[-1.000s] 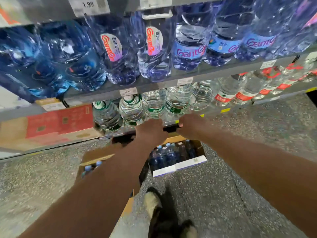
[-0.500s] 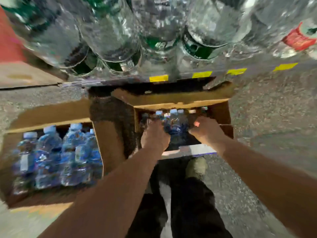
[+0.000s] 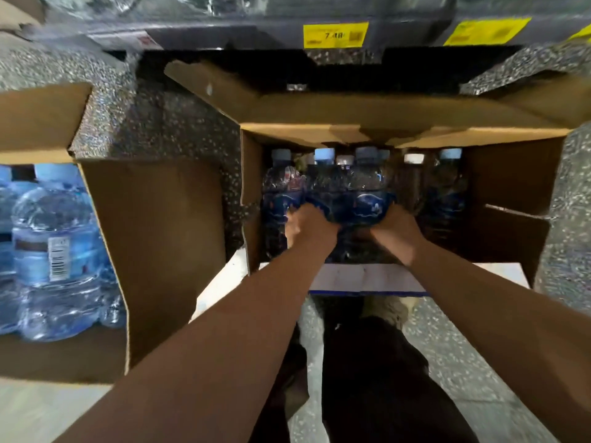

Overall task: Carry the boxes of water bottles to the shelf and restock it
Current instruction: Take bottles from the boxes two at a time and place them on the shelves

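Note:
An open cardboard box (image 3: 502, 199) stands on the floor right in front of me, holding several upright water bottles with dark blue labels and pale caps. My left hand (image 3: 308, 223) grips one bottle (image 3: 315, 195) near its label. My right hand (image 3: 395, 227) grips the bottle beside it (image 3: 367, 196). Both hands are down inside the box. A second open box (image 3: 153, 238) at the left holds several clear bottles (image 3: 54, 251) with blue tint. The shelf edge (image 3: 224, 30) runs across the top.
Yellow price tags (image 3: 335, 35) sit on the shelf edge above the box. The box flaps stand out towards the shelf and to the sides. Speckled grey floor (image 3: 179, 129) lies between the two boxes. My legs and shoes are below the box.
My head has dropped from facing the shelves to looking into the box. Both hands went down from the shelf front into the box and closed round bottles.

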Demonstrator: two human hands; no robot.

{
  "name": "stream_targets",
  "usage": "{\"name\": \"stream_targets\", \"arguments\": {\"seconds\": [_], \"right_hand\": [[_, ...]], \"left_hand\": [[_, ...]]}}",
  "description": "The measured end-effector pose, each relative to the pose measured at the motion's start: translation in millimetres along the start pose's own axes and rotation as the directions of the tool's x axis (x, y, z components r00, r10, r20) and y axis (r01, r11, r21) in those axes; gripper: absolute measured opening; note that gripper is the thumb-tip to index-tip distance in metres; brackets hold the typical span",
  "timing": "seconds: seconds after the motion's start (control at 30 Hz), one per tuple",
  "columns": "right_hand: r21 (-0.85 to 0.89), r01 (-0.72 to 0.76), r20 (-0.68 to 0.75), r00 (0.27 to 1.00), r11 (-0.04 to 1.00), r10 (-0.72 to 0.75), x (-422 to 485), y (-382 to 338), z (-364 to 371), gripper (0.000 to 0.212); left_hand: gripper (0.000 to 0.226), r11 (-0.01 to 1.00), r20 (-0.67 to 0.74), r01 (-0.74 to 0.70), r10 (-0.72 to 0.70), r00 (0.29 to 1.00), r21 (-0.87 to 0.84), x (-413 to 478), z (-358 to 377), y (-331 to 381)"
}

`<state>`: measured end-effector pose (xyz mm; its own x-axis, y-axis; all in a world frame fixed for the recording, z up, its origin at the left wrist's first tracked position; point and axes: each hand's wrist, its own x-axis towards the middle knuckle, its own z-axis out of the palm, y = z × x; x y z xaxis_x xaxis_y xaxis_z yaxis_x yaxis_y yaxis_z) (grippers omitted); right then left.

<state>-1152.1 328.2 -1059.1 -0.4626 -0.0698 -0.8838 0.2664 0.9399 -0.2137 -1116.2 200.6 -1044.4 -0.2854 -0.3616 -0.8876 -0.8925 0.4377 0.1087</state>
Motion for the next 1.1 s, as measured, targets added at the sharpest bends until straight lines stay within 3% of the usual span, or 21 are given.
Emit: {"name": "stream_targets", "arguments": {"seconds": [0.13,0.27,0.37,0.5,0.73,0.9,1.1], "right_hand": [[0.207,-0.037,0.008,0.999,0.978,0.036,-2.6,2.7,-3.0,0.064],[0.336,-0.063,-0.055,0.995,0.94,0.086,-7.1,7.0,-2.5,0.07],[0.393,-0.077,-0.029,0.995,0.916,0.096,-4.2,11.8,-1.5,0.072],[0.402,-0.111,0.002,0.993,0.909,0.121,0.0,19.2,-0.4,0.066],[0.458,-0.181,0.024,0.981,0.87,0.192,7.7,30.9,2.7,0.088],[0.506,-0.17,0.036,0.984,0.845,0.176,8.2,33.3,3.3,0.074],[0.567,-0.186,0.037,0.979,0.803,0.201,-11.1,23.4,-15.8,0.077]], "left_hand": [[0.065,1.0,-0.034,0.015,-0.015,0.999,-0.011,-3.7,5.8,2.8],[0.056,0.992,-0.036,0.031,-0.035,0.999,-0.122,-6.4,2.9,4.5],[0.057,0.996,-0.028,0.043,-0.045,0.999,-0.079,-4.7,3.1,6.9],[0.074,0.996,0.011,0.047,-0.047,0.999,-0.075,-5.2,16.4,13.7],[0.07,0.962,0.022,0.092,-0.09,0.996,-0.256,-0.3,24.9,14.6],[0.086,0.98,0.007,0.064,-0.064,0.998,-0.187,1.8,29.6,13.3],[0.08,0.985,-0.021,-0.016,0.013,1.0,-0.174,-15.9,10.3,17.2]]}}
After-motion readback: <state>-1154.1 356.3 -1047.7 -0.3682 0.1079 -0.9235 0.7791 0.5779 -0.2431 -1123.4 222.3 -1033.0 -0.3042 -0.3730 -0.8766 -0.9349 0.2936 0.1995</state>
